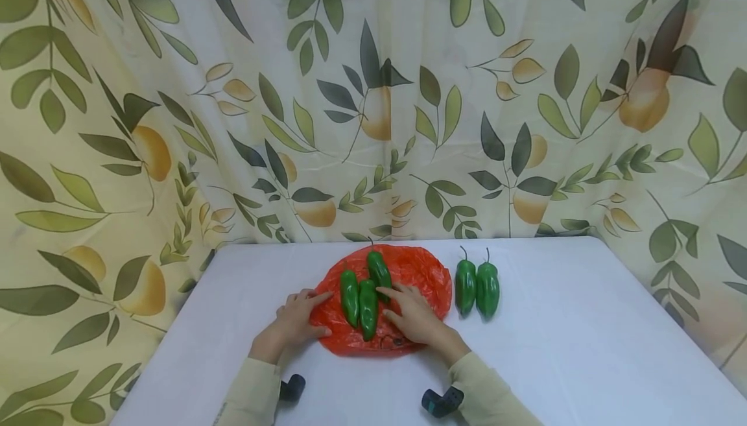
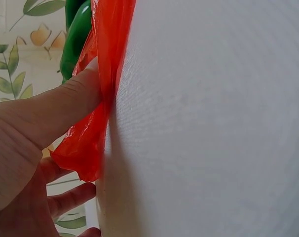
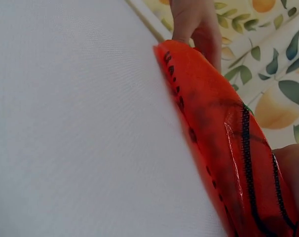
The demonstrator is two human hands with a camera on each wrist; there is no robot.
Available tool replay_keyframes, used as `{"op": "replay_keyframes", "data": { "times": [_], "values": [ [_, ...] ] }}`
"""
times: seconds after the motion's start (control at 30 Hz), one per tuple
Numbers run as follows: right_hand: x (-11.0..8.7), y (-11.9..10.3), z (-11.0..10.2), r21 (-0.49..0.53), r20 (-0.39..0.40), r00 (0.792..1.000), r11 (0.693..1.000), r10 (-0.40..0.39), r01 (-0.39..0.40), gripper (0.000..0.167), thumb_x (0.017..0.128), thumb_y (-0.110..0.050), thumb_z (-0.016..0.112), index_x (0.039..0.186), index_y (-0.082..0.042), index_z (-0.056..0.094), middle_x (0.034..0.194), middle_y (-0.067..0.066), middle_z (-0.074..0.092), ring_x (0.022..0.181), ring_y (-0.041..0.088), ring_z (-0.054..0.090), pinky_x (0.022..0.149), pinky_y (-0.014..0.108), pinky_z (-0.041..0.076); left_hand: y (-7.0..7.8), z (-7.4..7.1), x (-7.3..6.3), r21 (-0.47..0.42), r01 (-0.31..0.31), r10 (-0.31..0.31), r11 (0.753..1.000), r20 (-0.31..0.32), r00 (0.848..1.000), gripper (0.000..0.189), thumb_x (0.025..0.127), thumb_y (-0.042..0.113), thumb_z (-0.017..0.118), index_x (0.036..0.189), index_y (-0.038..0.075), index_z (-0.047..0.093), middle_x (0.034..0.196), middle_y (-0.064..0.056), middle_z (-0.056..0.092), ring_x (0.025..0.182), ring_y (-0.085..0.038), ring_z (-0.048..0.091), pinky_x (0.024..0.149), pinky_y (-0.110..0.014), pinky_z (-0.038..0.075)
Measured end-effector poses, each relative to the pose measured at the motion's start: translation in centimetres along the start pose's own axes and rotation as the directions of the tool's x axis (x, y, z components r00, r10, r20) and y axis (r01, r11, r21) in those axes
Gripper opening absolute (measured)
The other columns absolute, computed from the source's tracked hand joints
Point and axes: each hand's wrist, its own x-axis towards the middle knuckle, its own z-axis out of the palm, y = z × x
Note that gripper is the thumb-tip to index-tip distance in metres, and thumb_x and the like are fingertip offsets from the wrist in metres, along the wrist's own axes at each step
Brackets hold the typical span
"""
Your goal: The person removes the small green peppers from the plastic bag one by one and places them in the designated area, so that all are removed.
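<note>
A crinkled red plastic bag (image 1: pixel 421 270) lies spread on the white table. On it rest three green peppers: a left pepper (image 1: pixel 349 297), a middle pepper (image 1: pixel 368 312) and an upper pepper (image 1: pixel 378 266). My left hand (image 1: pixel 296 318) is at the bag's left edge with its fingers spread. In the left wrist view its thumb (image 2: pixel 65 101) lies against the red plastic. My right hand (image 1: pixel 415 316) reaches over the bag from the right, its index fingertip right at the lower end of the upper pepper and its thumb apart. In the right wrist view, the bag hides most of this hand.
Two more green peppers, one (image 1: pixel 465 285) beside the other (image 1: pixel 487 288), lie just right of the bag with stems pointing away. A leaf-and-fruit patterned curtain (image 1: pixel 408 102) hangs behind and to the sides of the white table (image 1: pixel 560 322).
</note>
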Motion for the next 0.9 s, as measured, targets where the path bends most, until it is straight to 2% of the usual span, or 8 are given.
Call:
{"op": "replay_keyframes", "data": {
  "times": [0.23,0.47,0.6,0.73,0.9],
  "values": [
    [-0.1,0.0,-0.5,0.067,-0.058,0.998,0.998,0.023,-0.019,0.041,0.097,-0.018,0.067,0.137,-0.011,0.062,0.140,0.015,0.060,0.134,0.036,0.053,0.111,0.058,0.045,0.2,-0.1,-0.1,0.003,0.004,-0.004,1.000,0.007,1.000,0.079,0.079,0.037,0.086,0.149,0.028,0.052,0.148,-0.012,0.048,0.132,-0.034,0.042,0.101,-0.061,0.046],
    [0.1,0.5,-1.5,0.112,-0.179,0.981,0.992,0.074,-0.055,0.018,0.095,-0.004,0.066,0.113,-0.006,0.071,0.117,0.012,0.068,0.116,0.031,0.062,0.105,0.053,0.051,0.5,-0.2,0.0,0.012,0.000,0.000,1.000,0.011,1.000,0.078,0.080,0.038,0.085,0.149,0.027,0.051,0.147,-0.012,0.049,0.132,-0.034,0.042,0.102,-0.062,0.045],
    [0.3,0.9,-1.8,0.099,-0.210,0.974,0.993,0.083,-0.064,0.015,0.095,0.003,0.063,0.104,-0.006,0.072,0.110,0.012,0.069,0.114,0.031,0.064,0.104,0.052,0.052,0.4,-0.3,0.1,0.015,0.000,0.000,1.000,0.010,1.000,0.078,0.079,0.038,0.085,0.149,0.027,0.051,0.147,-0.012,0.049,0.132,-0.034,0.042,0.102,-0.062,0.045],
    [0.3,0.8,-2.2,0.093,-0.163,0.984,0.994,0.072,-0.058,0.021,0.095,0.005,0.061,0.109,-0.006,0.072,0.118,0.014,0.067,0.119,0.032,0.061,0.106,0.053,0.050,0.4,-0.3,0.1,0.013,0.007,-0.007,1.000,0.009,1.000,0.078,0.079,0.037,0.085,0.149,0.028,0.051,0.147,-0.011,0.049,0.133,-0.034,0.042,0.102,-0.062,0.046],
    [-0.1,0.2,-2.4,0.114,0.023,0.999,0.993,0.026,-0.028,0.043,0.095,0.003,0.058,0.135,-0.010,0.063,0.138,0.017,0.058,0.130,0.035,0.054,0.109,0.055,0.047,0.3,-0.2,0.0,0.009,0.018,-0.018,1.000,0.004,1.000,0.078,0.079,0.037,0.085,0.149,0.029,0.051,0.146,-0.011,0.049,0.133,-0.034,0.042,0.102,-0.062,0.046]
  ]
}}
